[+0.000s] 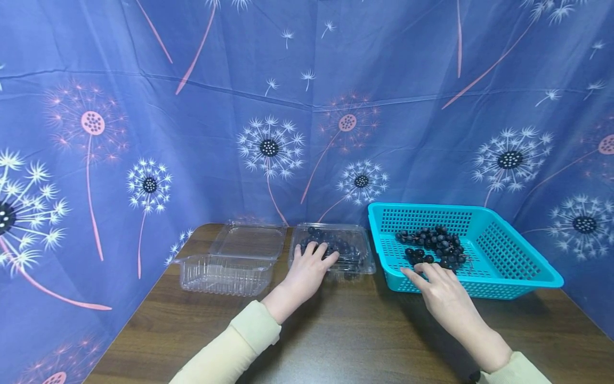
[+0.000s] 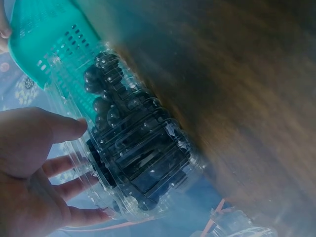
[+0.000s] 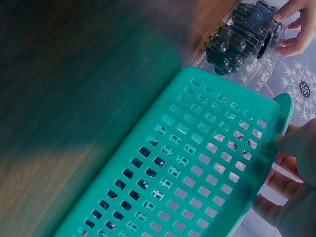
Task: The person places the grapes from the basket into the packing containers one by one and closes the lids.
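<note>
A closed clear clamshell box [image 1: 354, 249] of dark round berries lies at the middle of the brown table. My left hand [image 1: 318, 250] rests on its lid with the fingers spread and nearly straight. The left wrist view shows that hand [image 2: 44, 163] lying against the clamshell box [image 2: 133, 148]. To the right stands a teal plastic basket [image 1: 518, 250] holding a heap of dark berries [image 1: 438, 245]. My right hand [image 1: 424, 272] lies across the basket's front left rim, fingers reaching inward close to the berries. In the right wrist view, the right hand [image 3: 291, 168] sits by the basket [image 3: 197, 163] rim.
An empty clear clamshell [image 1: 230, 266] stands with its lid up on the left of the table [image 1: 360, 330]. Blue dandelion-print cloth [image 1: 307, 133] walls in the table at the back and both sides. Bare wood runs along the near side.
</note>
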Demonstrator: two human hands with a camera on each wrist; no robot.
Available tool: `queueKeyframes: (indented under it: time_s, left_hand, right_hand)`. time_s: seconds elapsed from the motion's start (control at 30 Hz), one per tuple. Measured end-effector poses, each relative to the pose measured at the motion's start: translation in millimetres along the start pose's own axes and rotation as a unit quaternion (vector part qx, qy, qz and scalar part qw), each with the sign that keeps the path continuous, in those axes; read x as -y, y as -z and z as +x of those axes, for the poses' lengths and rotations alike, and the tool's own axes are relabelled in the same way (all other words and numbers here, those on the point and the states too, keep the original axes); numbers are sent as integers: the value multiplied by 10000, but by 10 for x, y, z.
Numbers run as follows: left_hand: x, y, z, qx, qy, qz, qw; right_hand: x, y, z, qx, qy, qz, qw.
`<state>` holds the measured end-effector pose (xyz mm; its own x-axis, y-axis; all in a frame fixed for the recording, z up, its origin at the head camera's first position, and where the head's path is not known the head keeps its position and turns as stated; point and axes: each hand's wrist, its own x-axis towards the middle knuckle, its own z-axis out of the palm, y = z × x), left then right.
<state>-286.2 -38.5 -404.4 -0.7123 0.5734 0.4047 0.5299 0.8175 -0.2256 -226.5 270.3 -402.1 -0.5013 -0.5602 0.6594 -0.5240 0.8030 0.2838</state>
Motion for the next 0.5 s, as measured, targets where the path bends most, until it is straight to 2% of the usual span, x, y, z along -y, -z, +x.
queueKeyframes:
  time_s: [0.13,0.5]
  left_hand:
    - [18,-23,26,-46,-4,-65,10000]
    - [47,-44,105,140,65,-198,9997]
  right_hand:
    - [7,8,4,-4,-11,16,10000]
    - [25,21,14,145,-170,49,9997]
